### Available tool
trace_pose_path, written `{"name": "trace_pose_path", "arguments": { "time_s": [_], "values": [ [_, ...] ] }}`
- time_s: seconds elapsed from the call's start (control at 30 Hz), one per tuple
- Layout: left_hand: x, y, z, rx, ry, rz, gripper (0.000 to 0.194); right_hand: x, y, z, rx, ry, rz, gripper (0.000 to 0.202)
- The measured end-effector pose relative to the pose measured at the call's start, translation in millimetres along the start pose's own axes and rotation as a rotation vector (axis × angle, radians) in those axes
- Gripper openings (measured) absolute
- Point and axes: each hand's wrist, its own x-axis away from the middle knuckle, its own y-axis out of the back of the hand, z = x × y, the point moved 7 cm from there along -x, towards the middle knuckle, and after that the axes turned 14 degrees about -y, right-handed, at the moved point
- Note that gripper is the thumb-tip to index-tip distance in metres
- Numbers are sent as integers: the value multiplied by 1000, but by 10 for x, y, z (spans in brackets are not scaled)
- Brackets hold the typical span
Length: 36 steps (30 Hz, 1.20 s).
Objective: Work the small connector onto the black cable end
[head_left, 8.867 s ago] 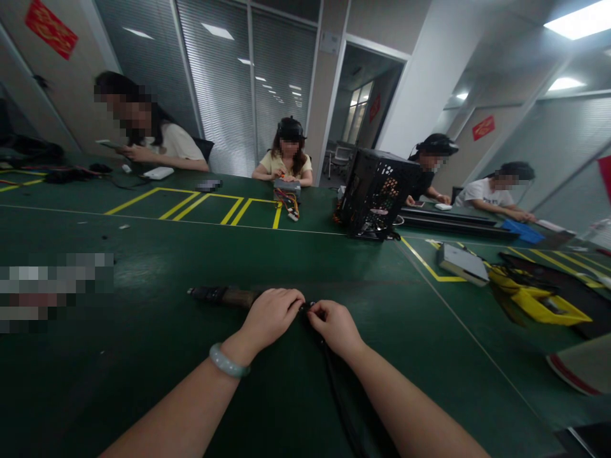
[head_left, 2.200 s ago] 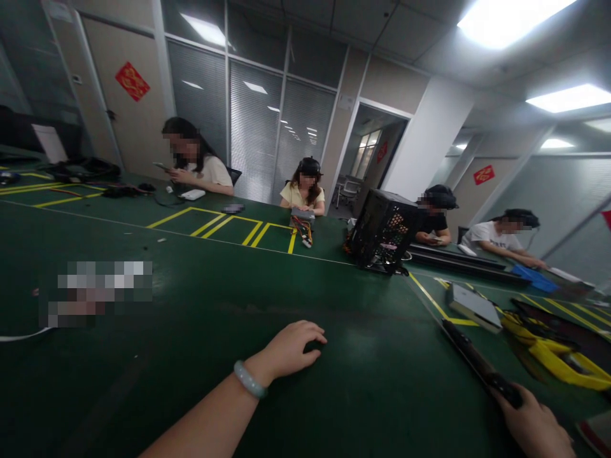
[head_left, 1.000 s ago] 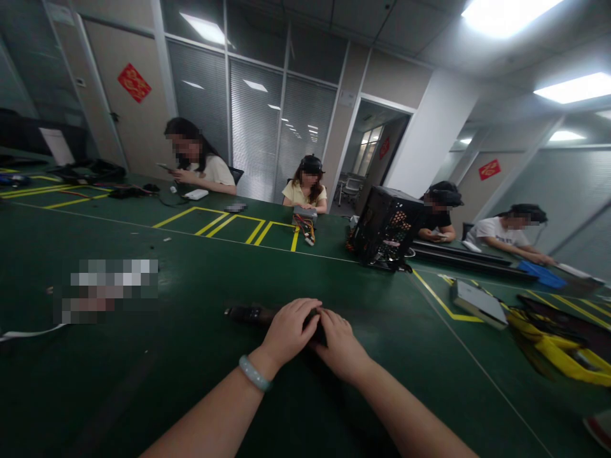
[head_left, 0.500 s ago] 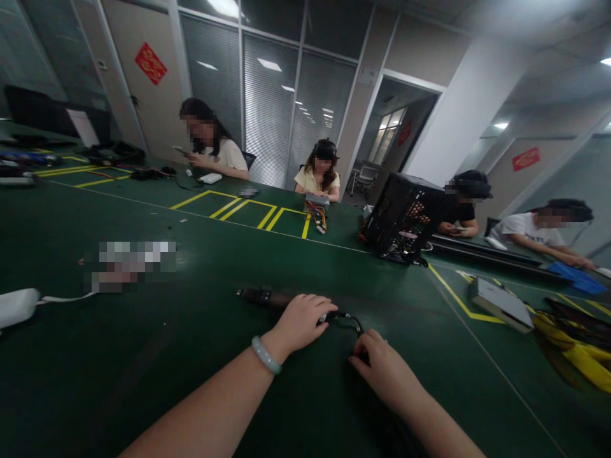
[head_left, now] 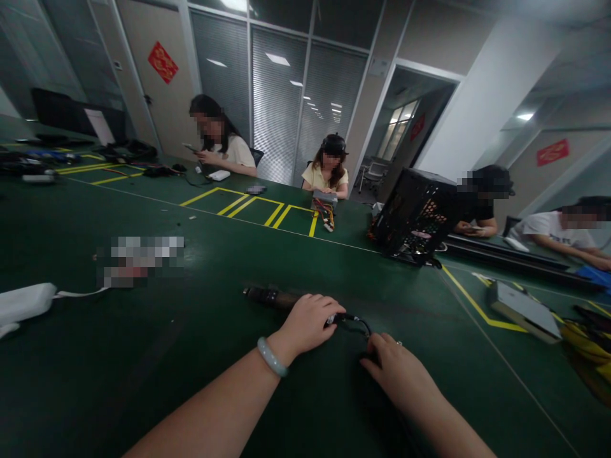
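A long, dark, rod-like device [head_left: 275, 298] lies on the green table. My left hand [head_left: 311, 321], with a pale bangle at the wrist, is wrapped over its right end, so that part is mostly covered. From there a black cable [head_left: 361, 322] curves toward my right hand [head_left: 400, 369]. The fingers of the right hand are pinched on this cable, and its further run is hidden behind the hand. What kind of device it is, I cannot make out.
A black computer case [head_left: 415, 216] stands beyond my hands, at right. A silver box [head_left: 524, 310] lies at the right, near a yellow item [head_left: 589, 346]. At left is a white device [head_left: 28, 302] with a cord. Several people sit along the far side.
The view has turned slightly left, so the scene sits further right. Both hands keep nearly the same hold on the device and its cable.
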Motion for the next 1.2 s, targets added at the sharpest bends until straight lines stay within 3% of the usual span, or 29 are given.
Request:
{"name": "trace_pose_path", "arguments": {
  "time_s": [0.23, 0.5, 0.67, 0.8, 1.07, 1.2],
  "values": [
    [-6, 12, -6, -4, -6, -5, 32, -4, -36, 66, -35, 0, 130, 7],
    [-3, 21, -5, 4, -7, -20, 31, 51, 2, -45, 28, -103, 52, 9],
    [1, 18, -4, 8, -8, -27, 32, 69, -45, -56, 5, -63, 22, 24],
    [-2, 25, -12, 22, -14, -31, 32, 77, -61, -15, -80, -53, 66, 31],
    [1, 13, -3, 0, 6, 4, 33, 2, -205, -18, -388, -54, 268, 35],
    [-5, 27, -13, -6, 3, -1, 32, -68, -288, 33, -495, -38, 280, 38]
  ]
}}
